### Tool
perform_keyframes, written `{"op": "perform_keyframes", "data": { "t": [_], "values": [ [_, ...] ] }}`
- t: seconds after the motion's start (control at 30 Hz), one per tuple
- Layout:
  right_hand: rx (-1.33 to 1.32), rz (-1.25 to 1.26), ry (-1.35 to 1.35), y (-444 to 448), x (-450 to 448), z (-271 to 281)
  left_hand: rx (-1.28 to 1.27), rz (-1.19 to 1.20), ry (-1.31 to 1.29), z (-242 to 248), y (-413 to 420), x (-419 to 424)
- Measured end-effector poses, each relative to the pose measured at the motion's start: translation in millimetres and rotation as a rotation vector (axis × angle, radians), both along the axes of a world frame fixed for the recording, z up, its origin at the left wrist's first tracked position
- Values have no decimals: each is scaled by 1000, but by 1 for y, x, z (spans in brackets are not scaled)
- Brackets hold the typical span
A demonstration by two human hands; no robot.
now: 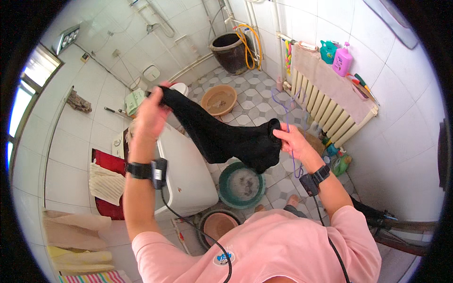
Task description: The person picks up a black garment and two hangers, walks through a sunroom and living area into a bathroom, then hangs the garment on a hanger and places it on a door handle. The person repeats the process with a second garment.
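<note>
A black cloth garment [226,138] is stretched out in the air between my two hands. My left hand [154,113], blurred, grips its narrow upper end on the left. At the other end my right hand [292,141] pinches the garment's rolled edge between thumb and fingers. A thin purple hanger [286,106] passes by my right hand and dangles toward the wrist; how it is held I cannot tell. Beneath the garment, a green basin [262,192] with cloudy, sudsy water stands on the tiled floor.
A white appliance [191,169] stands at left. An orange basin [233,93] and a dark vat [231,62] with a yellow hose [260,53] are farther back. Along the right wall is a radiator [318,102] bearing a pink pump bottle [342,62]. A pink basin [219,226] sits near my body.
</note>
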State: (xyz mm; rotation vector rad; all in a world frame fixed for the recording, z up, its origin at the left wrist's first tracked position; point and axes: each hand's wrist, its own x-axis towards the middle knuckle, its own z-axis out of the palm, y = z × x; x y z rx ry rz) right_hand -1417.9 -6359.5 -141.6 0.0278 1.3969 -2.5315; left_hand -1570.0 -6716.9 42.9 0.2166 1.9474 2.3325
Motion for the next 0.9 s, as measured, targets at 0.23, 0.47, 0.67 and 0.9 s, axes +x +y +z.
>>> {"op": "perform_keyframes", "data": {
  "t": [0.23,0.47,0.67,0.9],
  "values": [
    [9,9,19,-46,-40,49,-578,-284,-92,-118,29,67],
    [122,32,113,-117,-58,72,-176,-210,176,-143,79,115],
    [340,28,202,-107,-67,100,39,-191,-13,-137,37,103],
    [550,-126,363,-104,-64,113,159,-251,-147,-118,25,91]
  ]
}}
